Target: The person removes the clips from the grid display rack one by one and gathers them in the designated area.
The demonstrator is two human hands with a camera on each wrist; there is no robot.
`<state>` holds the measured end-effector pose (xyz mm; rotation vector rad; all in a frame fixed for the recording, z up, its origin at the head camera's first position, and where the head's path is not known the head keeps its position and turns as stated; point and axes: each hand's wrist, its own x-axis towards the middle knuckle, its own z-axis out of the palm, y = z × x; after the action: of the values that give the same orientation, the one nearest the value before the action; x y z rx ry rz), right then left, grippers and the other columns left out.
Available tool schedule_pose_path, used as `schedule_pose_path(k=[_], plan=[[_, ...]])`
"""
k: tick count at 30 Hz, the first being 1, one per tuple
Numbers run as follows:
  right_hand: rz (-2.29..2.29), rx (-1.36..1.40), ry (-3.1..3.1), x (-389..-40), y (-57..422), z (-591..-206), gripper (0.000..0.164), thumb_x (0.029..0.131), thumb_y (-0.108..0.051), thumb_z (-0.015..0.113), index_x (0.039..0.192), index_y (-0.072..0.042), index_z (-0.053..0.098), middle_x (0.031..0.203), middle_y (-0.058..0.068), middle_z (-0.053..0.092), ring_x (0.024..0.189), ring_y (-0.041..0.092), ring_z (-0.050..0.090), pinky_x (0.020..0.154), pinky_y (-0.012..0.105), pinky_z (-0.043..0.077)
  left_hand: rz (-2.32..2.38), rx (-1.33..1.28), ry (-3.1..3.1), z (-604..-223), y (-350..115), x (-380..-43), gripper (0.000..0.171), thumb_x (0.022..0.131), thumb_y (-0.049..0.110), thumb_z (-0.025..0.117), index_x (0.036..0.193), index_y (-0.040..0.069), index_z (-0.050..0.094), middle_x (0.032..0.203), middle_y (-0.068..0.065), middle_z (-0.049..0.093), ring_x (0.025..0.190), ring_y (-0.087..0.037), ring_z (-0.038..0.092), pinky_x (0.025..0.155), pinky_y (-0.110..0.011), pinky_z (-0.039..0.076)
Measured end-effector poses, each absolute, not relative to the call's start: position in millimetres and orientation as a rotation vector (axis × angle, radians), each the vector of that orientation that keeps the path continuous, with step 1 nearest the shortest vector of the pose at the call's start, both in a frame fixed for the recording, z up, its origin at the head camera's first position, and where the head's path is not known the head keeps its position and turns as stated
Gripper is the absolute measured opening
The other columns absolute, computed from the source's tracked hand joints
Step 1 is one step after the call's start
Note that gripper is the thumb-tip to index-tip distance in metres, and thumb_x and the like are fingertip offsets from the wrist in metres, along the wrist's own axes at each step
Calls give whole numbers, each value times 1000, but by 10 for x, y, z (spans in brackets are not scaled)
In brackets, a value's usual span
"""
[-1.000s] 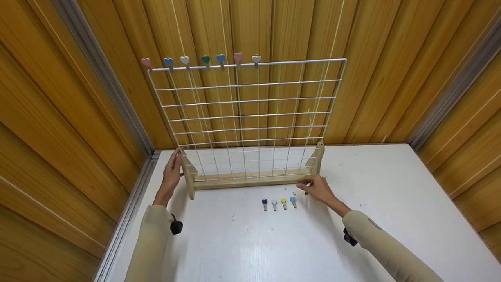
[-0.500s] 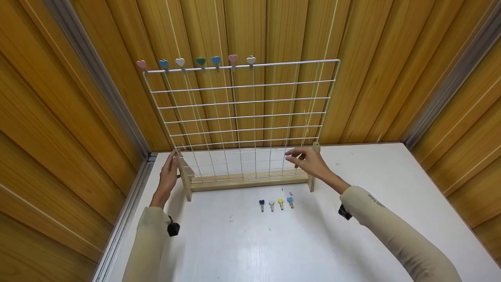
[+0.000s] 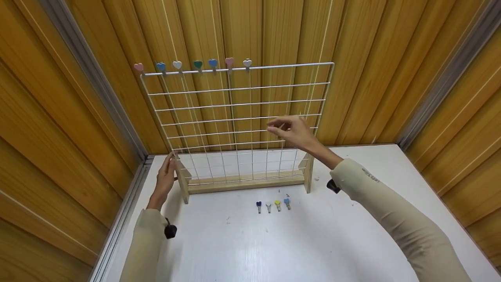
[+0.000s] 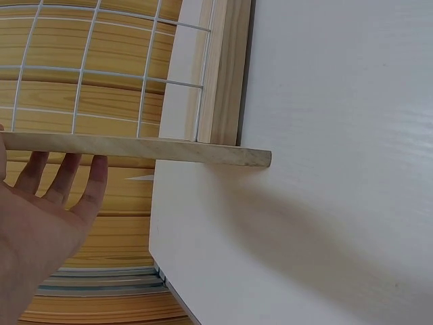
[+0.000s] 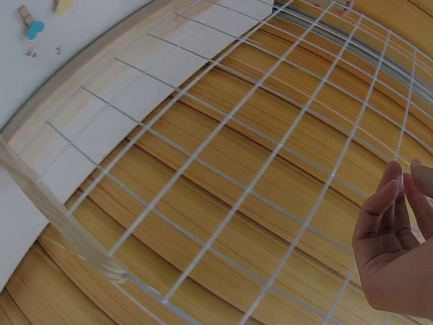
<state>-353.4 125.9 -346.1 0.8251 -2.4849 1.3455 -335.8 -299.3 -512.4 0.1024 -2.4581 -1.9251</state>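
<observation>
A white wire grid (image 3: 231, 105) stands upright in a wooden stand (image 3: 246, 185). Heart-topped clothes pegs line the left part of its top bar, the rightmost being a white peg (image 3: 247, 63). My left hand (image 3: 165, 178) rests against the stand's left upright; in the left wrist view the fingers (image 4: 91, 189) lie fairly straight, their tips at the wood. My right hand (image 3: 295, 131) is raised before the grid's right half, thumb and fingertips pinched together. A sliver of a small peg (image 3: 282, 126) shows between them, mostly hidden by the fingers.
Below the stand, a row of pegs lies on the white table (image 3: 235, 250): a dark blue peg (image 3: 258, 206), a white peg (image 3: 268, 206), a yellow peg (image 3: 277, 205) and a light blue peg (image 3: 287, 203). Behind the grid rises a wood-patterned wall (image 3: 364, 78).
My right hand has risen from the tabletop beside the peg row to mid-height before the grid, shifting left. The left hand stays at the upright. The head view has shifted slightly.
</observation>
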Motion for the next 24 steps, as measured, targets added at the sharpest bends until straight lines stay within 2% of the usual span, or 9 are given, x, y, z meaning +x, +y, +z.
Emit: schedule_pose_path(k=[9,18,24], plan=[[1367,850,-2339,-3552,1018,-2728,21,97,-8,71,115,2,75,110,20,75,73,9,67,67,18,58,-1880,80,-2483,-5104,-2969,-3354,59,113,43,24,167,25,8,173,-12,9,158,-40,18,120,-63,34],[1424,746,-2166,-3631,702,-2242,29,95,-9,74,123,-1,71,114,14,67,82,6,62,79,23,58,-1872,70,-2475,-5083,-2979,-3328,60,113,43,24,167,23,7,172,-15,12,157,-41,20,120,-63,33],[1572,686,-2172,-3705,537,-2179,44,101,-14,66,144,-7,57,136,12,56,79,10,67,66,22,60,-1875,73,-2466,-5088,-2984,-3324,58,113,42,24,167,25,8,173,-13,10,157,-41,17,120,-64,33]])
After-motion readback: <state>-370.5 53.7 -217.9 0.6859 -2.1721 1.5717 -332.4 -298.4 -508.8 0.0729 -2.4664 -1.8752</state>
